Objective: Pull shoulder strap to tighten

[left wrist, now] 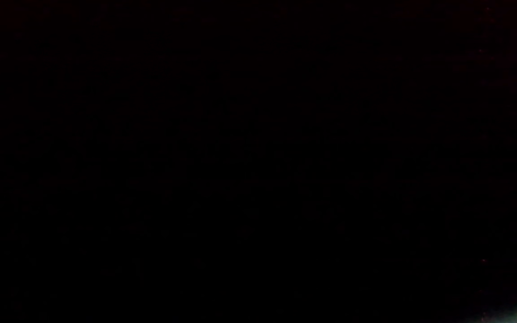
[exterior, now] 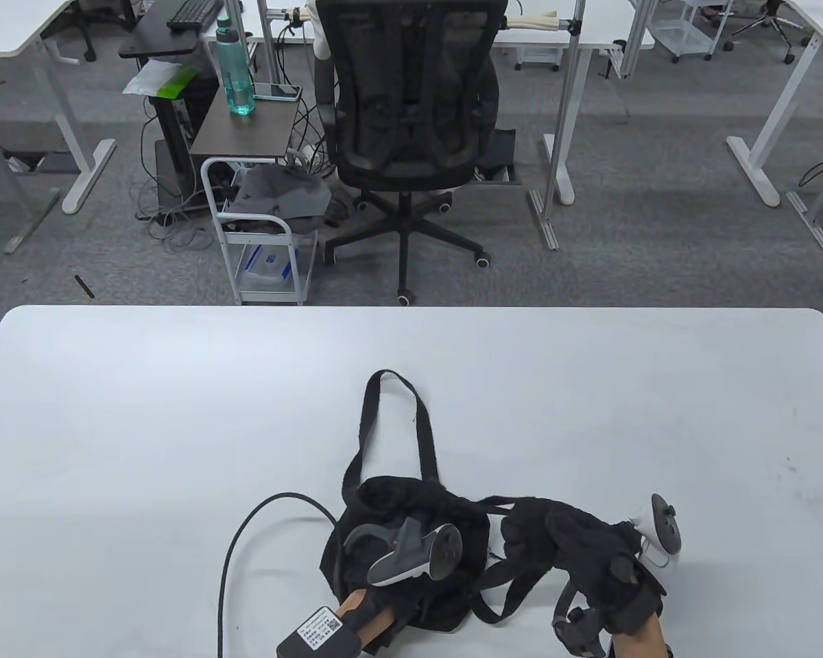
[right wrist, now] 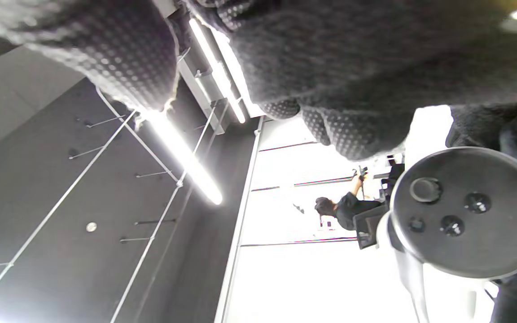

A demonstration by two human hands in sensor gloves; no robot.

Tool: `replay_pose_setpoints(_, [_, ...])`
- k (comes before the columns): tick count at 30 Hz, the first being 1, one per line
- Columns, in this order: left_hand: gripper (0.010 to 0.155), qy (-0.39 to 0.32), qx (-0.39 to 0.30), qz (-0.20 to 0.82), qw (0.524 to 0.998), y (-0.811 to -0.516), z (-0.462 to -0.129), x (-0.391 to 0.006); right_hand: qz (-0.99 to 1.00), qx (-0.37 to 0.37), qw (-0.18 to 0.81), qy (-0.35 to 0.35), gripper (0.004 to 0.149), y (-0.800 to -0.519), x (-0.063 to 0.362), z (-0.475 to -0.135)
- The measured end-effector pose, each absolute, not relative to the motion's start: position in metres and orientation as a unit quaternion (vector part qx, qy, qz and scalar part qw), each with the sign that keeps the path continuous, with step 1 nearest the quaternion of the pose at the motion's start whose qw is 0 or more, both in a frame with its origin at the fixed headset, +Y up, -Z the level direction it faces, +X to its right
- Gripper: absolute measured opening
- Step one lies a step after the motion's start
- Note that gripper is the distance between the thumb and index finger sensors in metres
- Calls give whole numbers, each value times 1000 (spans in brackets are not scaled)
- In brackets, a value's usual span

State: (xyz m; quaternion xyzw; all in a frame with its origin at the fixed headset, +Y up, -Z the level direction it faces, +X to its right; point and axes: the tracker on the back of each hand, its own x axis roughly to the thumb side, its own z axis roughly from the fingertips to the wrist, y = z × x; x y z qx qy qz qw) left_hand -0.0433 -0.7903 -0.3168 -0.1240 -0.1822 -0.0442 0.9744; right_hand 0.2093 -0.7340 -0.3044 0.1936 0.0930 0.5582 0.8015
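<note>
The left hand lies on a black bag at the near edge of the white table, and I cannot tell how its fingers lie. The left wrist view is all dark. The right hand sits just right of the bag with thin black straps by it (its fingers are hidden too). One long shoulder strap loops away over the table. Past the table stand a black chair and a green bottle.
</note>
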Motion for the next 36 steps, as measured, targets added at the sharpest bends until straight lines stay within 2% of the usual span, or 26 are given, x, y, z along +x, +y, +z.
replay_pose_setpoints(3, [90,-180,-125,-44,975,-790,-318,-43,548,199,807,94,65,-732,212,-304])
replay_pose_setpoints(10, [89,-168,-126,-36,977,-791,-325,-42,543,194,813,82,76,-722,224,-299])
replay_pose_setpoints(14, [88,-160,-130,-35,978,-791,-330,-40,605,161,779,3,75,-718,231,-297])
replay_pose_setpoints(15, [88,-157,-131,-35,978,-791,-330,-40,588,171,790,7,79,-717,230,-297])
replay_pose_setpoints(18, [88,-142,-132,-36,980,-792,-335,-38,602,140,786,10,75,-719,230,-295])
replay_pose_setpoints(22, [89,-115,-139,-45,983,-792,-343,-33,667,119,732,78,80,-718,230,-292])
replay_pose_setpoints(27, [90,-97,-144,-64,983,-790,-348,-27,782,84,576,220,82,-727,240,-290])
replay_pose_setpoints(30, [90,-90,-150,-58,983,-790,-349,-27,804,4,550,226,83,-740,247,-292])
replay_pose_setpoints(36, [90,-102,-138,-59,983,-790,-346,-28,833,-24,487,263,81,-754,236,-298])
